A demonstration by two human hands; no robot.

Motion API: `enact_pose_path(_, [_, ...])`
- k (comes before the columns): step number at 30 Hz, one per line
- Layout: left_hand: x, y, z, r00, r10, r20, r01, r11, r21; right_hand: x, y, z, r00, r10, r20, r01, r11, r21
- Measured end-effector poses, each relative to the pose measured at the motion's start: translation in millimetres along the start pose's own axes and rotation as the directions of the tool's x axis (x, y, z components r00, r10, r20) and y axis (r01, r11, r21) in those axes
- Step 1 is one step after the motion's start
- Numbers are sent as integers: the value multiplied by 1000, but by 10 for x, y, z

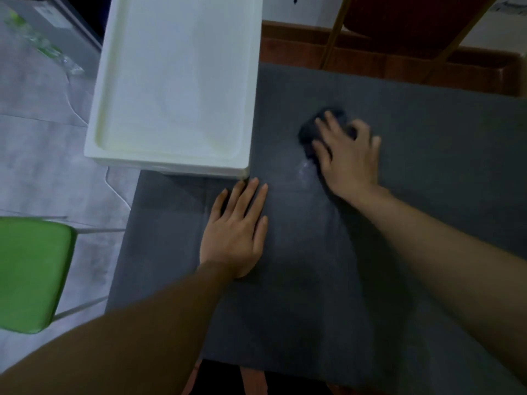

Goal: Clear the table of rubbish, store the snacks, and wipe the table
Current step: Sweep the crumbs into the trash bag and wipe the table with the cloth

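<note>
A dark grey table (427, 181) fills most of the head view. My right hand (346, 155) presses down on a dark crumpled cloth (309, 132) near the table's middle, fingers spread over it. A pale smear (303, 169) shows on the surface just left of that hand. My left hand (236, 229) lies flat on the table, palm down, fingers together and holding nothing. No rubbish or snacks show on the table.
A white rectangular lidded box (174, 81) stands at the table's far left corner, just beyond my left fingertips. A green chair seat (31, 272) is at the left over pale floor. A reddish chair (413, 32) stands behind the table's far edge.
</note>
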State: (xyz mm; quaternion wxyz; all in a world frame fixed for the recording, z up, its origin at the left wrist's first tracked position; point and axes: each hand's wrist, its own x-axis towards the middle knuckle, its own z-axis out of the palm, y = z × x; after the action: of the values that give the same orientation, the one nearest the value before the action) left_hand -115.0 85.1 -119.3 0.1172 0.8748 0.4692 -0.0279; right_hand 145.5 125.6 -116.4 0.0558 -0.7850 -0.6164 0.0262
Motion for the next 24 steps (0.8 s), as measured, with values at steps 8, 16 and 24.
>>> enact_pose_path(8, [7, -25, -4, 1000, 2, 6, -2, 1000, 16, 461, -319, 57, 997, -72, 19, 71, 995, 72])
enact_pose_path(16, [29, -37, -15, 1000, 6, 3, -6, 1000, 6, 812, 70, 50, 996, 86, -36, -82, 992, 94])
enact_pose_path(24, [19, -23, -12, 1000, 0, 7, 0, 1000, 17, -72, -53, 76, 944, -315, -98, 327, 932, 156])
